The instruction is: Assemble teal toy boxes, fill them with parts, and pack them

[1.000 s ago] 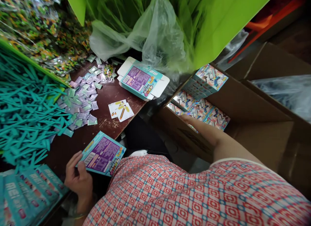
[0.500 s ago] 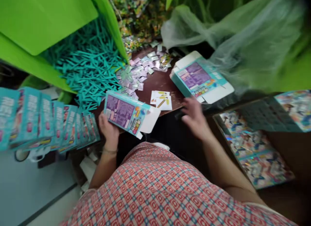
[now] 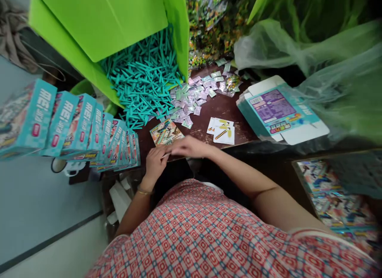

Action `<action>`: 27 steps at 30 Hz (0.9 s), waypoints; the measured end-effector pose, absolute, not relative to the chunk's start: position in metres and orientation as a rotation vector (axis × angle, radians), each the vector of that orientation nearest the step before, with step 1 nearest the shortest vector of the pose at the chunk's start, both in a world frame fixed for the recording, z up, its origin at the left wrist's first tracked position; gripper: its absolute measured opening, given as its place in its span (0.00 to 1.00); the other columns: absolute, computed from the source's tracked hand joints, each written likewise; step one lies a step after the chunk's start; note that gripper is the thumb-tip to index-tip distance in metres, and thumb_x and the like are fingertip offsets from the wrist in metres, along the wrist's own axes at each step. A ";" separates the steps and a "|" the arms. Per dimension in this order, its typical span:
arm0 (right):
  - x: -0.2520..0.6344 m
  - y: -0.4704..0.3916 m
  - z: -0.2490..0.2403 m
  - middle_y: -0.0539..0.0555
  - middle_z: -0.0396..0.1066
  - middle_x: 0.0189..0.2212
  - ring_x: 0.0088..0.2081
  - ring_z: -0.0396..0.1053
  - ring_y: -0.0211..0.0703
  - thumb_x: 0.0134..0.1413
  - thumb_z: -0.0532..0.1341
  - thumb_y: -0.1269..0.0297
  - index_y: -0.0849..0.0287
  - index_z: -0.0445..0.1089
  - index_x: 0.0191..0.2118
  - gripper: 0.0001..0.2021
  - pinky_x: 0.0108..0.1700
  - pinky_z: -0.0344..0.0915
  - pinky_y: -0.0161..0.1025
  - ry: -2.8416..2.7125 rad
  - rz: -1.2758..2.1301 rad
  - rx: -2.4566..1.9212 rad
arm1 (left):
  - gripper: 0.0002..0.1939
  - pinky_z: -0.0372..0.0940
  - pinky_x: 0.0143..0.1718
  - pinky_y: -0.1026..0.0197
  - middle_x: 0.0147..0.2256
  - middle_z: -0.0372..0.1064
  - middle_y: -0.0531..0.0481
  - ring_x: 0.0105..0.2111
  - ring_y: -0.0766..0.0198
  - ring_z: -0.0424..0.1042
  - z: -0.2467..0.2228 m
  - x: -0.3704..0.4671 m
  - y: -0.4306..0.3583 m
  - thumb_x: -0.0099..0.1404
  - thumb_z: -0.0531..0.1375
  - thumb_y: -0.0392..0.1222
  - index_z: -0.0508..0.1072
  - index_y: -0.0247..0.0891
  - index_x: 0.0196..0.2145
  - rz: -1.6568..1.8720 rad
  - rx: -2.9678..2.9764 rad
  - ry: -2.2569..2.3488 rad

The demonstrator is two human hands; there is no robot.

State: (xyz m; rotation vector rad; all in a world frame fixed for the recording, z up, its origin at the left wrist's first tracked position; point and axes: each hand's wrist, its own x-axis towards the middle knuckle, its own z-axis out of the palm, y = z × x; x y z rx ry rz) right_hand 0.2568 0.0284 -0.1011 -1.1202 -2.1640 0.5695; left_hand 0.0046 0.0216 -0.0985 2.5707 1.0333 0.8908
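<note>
A small printed carton (image 3: 166,133) lies at the table's near edge with its picture side up. My left hand (image 3: 154,161) is closed round its near left end. From the right, my right hand (image 3: 188,147) reaches across with bent fingers pressed together at the same end. A thin pale edge, likely the carton's flap, shows between the hands; the fingertips partly hide it. To the right of my hands lie several white cards (image 3: 223,135) with yellow tool pictures. Farther right is a stack of flat teal and purple cartons (image 3: 276,104) with white flaps.
Filled teal boxes (image 3: 64,114) stand in a row at the left. A green bin (image 3: 176,43) spills teal sticks (image 3: 146,81) onto the table. Small sachets (image 3: 198,92) lie beside it. Clear plastic film (image 3: 268,43) hangs at right, above an open case of colourful boxes (image 3: 340,202).
The carton in my left hand has turned from its purple side to its picture side and now rests on the table. My right hand has moved left from the carton stack to its near end.
</note>
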 end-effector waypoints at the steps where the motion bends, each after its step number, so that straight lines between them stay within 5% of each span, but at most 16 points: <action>1: 0.264 0.041 -0.111 0.57 0.82 0.49 0.50 0.77 0.42 0.79 0.50 0.63 0.62 0.77 0.55 0.19 0.58 0.73 0.41 -2.117 0.538 -1.237 | 0.13 0.74 0.50 0.50 0.44 0.83 0.42 0.47 0.53 0.82 -0.097 0.006 0.024 0.77 0.58 0.44 0.83 0.40 0.47 0.949 2.542 1.044; 6: 0.292 0.032 -0.172 0.72 0.68 0.66 0.71 0.59 0.64 0.74 0.58 0.60 0.72 0.71 0.64 0.22 0.74 0.49 0.68 -2.035 0.326 -1.776 | 0.17 0.74 0.47 0.53 0.37 0.81 0.44 0.39 0.57 0.80 -0.085 0.006 0.034 0.75 0.60 0.51 0.83 0.38 0.38 1.167 2.264 1.155; 8: 0.291 -0.005 -0.193 0.73 0.64 0.69 0.73 0.54 0.68 0.73 0.58 0.57 0.73 0.67 0.68 0.27 0.75 0.46 0.71 -2.111 0.269 -1.783 | 0.20 0.74 0.44 0.55 0.36 0.80 0.44 0.38 0.57 0.79 -0.080 0.007 0.037 0.75 0.59 0.54 0.81 0.37 0.36 1.193 2.162 1.200; 13: 0.290 -0.072 -0.216 0.73 0.65 0.67 0.69 0.60 0.67 0.73 0.57 0.57 0.70 0.63 0.72 0.30 0.71 0.55 0.65 -2.203 0.170 -1.741 | 0.25 0.69 0.36 0.61 0.31 0.74 0.48 0.33 0.61 0.74 -0.075 0.014 0.043 0.73 0.59 0.62 0.78 0.36 0.34 1.241 1.945 1.349; 20: 0.301 -0.067 -0.218 0.69 0.73 0.59 0.58 0.68 0.62 0.73 0.56 0.65 0.62 0.74 0.64 0.20 0.60 0.70 0.60 -2.156 0.254 -1.595 | 0.27 0.66 0.30 0.61 0.24 0.70 0.51 0.26 0.63 0.69 -0.074 0.012 0.049 0.69 0.62 0.66 0.77 0.38 0.29 1.339 1.703 1.485; 25: 0.307 -0.071 -0.176 0.59 0.80 0.45 0.44 0.75 0.49 0.74 0.54 0.69 0.54 0.79 0.55 0.17 0.46 0.78 0.47 -2.006 0.322 -1.195 | 0.28 0.71 0.36 0.59 0.33 0.80 0.45 0.33 0.58 0.77 -0.070 0.014 0.041 0.69 0.62 0.67 0.82 0.36 0.38 1.287 1.662 1.462; 27: 0.296 -0.059 -0.144 0.58 0.80 0.47 0.47 0.76 0.48 0.74 0.56 0.70 0.52 0.78 0.58 0.17 0.49 0.78 0.47 -1.890 0.288 -1.179 | 0.29 0.73 0.40 0.58 0.36 0.81 0.43 0.37 0.57 0.79 -0.068 0.020 0.035 0.70 0.61 0.67 0.82 0.36 0.40 1.252 1.691 1.440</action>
